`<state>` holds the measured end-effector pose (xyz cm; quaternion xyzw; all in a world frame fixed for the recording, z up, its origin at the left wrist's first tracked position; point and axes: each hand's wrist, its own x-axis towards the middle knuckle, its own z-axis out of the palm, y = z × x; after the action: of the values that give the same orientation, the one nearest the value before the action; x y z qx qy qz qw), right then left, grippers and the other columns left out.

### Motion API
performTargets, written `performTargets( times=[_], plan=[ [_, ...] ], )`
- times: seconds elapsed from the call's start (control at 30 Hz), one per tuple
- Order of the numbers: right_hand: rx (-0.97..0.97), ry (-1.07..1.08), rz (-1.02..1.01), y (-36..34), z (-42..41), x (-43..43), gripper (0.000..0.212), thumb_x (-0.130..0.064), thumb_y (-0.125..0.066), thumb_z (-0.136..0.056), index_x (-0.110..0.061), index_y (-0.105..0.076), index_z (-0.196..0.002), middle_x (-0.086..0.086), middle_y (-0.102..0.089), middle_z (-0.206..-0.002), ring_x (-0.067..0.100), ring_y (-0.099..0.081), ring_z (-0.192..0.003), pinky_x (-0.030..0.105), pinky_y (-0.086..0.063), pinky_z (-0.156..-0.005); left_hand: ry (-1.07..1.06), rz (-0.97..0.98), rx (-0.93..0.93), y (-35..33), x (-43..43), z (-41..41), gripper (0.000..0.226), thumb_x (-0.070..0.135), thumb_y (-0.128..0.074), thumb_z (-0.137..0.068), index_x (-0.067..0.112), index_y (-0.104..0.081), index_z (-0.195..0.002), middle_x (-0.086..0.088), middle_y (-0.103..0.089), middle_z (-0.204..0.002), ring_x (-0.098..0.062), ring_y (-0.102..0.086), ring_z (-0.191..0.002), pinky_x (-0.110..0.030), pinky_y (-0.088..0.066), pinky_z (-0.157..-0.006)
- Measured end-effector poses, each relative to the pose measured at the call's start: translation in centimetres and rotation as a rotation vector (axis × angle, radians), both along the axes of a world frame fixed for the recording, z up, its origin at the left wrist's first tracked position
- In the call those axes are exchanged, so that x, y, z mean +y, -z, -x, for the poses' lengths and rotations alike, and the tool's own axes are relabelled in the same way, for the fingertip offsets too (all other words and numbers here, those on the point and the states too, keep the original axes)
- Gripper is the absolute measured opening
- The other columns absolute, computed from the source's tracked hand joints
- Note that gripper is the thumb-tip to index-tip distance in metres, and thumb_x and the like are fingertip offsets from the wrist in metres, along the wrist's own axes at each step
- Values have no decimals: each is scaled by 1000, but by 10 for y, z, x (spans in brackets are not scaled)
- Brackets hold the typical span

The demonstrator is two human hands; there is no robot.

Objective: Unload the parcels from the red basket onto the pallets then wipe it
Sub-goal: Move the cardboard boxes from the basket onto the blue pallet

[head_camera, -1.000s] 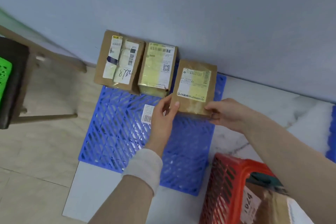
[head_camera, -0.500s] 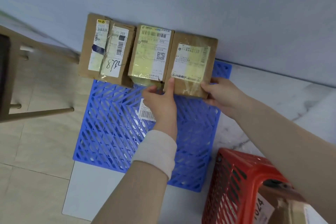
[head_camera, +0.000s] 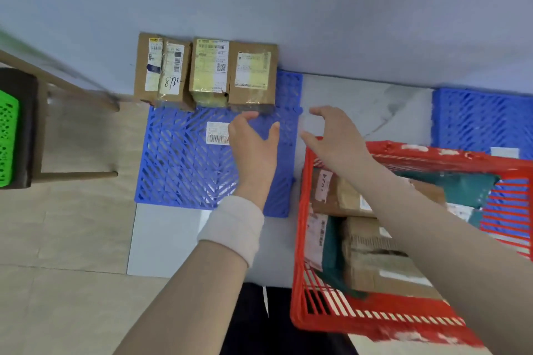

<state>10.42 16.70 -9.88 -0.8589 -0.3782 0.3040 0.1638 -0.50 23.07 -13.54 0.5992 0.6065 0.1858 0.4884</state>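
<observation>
Three brown cardboard parcels stand in a row against the wall at the far edge of the blue pallet (head_camera: 178, 170): a taped one marked 8732 (head_camera: 163, 72), a yellow-labelled one (head_camera: 210, 70), and the rightmost one (head_camera: 253, 72). My left hand (head_camera: 253, 141) hovers open over the pallet just in front of the rightmost parcel, not touching it. My right hand (head_camera: 331, 135) is open above the far left corner of the red basket (head_camera: 300, 239). Several parcels (head_camera: 375, 242) lie inside the basket, brown boxes and a dark green bag.
A second blue pallet (head_camera: 484, 121) lies at the right against the wall. A wooden stool (head_camera: 26, 130) with a green basket (head_camera: 7, 138) on it stands at the left. A barcode label (head_camera: 217, 132) is stuck on the near pallet.
Both hands let go of the rightmost parcel, now set against the wall beside the others, and drew back toward me. More of the red basket has come into view.
</observation>
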Motion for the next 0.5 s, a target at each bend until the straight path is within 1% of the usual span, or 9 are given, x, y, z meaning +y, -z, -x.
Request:
performTargets(
  times=[0.13, 0.23, 0.3, 0.4, 0.5],
  plan=[
    [-141, -27, -70, -36, 9, -68, 47, -24, -56, -89, -11, -44, -133, 8, -43, -142, 25, -24, -141, 30, -14, -113, 170, -187, 80, -47, -55, 0, 35, 18, -66, -81, 8, -52, -112, -10, -52, -118, -27, -47, -114, -40, -37, -98],
    [-185, 10, -66, -58, 0, -128, 46, -32, -51, -93, -17, -41, -136, 4, -38, -147, 21, -21, -142, 33, -14, -116, 287, -282, 178, -68, -104, -5, 36, 20, -64, -81, 10, -52, -113, -11, -52, -124, -28, -45, -118, -40, -35, -100],
    [-176, 57, -51, -66, -12, -169, 48, -33, -52, -92, -19, -40, -136, 2, -36, -148, 21, -21, -142, 35, -16, -116, 340, -324, 234, -76, -138, -10, 36, 22, -62, -82, 12, -51, -115, -9, -49, -127, -28, -43, -120, -40, -34, -99],
    [-130, 155, -81, -70, -33, -224, 46, -27, -57, -89, -14, -46, -132, 6, -43, -142, 24, -26, -140, 39, -22, -115, 366, -368, 259, -81, -189, -21, 35, 21, -62, -83, 14, -51, -115, -6, -46, -134, -24, -39, -125, -37, -31, -101],
    [-93, 221, -49, -68, -44, -272, 44, -24, -58, -88, -13, -48, -130, 7, -47, -140, 26, -28, -139, 38, -22, -114, 399, -360, 296, -79, -229, -28, 36, 22, -63, -82, 14, -51, -115, -6, -47, -131, -24, -42, -123, -37, -32, -100]
  ],
)
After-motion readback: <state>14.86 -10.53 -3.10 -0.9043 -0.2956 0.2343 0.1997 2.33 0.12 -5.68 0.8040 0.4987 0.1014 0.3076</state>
